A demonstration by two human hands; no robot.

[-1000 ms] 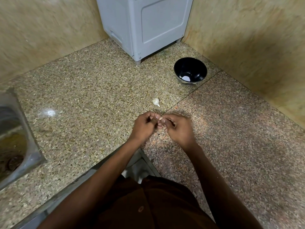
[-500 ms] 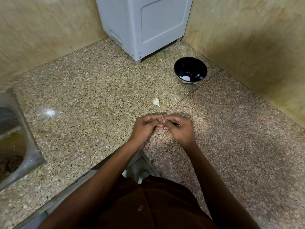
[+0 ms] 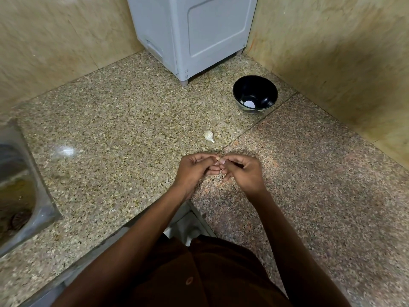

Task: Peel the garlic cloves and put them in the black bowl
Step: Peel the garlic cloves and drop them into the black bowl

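My left hand [image 3: 194, 169] and my right hand [image 3: 243, 171] meet fingertip to fingertip above the granite counter [image 3: 110, 140]. Between them they pinch a small garlic clove [image 3: 218, 161], mostly hidden by the fingers. A white piece of garlic with a pointed tip [image 3: 209, 136] lies on the counter just beyond my hands. The black bowl [image 3: 255, 94] stands farther back to the right, near the wall, with a small white piece at its bottom.
A grey appliance [image 3: 194, 34] stands in the back corner against beige stone walls. A steel sink [image 3: 15, 191] is set into the counter at the left edge. The counter's front edge runs beneath my forearms.
My hands have stayed in place over the counter. The fingers have shifted slightly around the clove, and the thumbs now press closer together.
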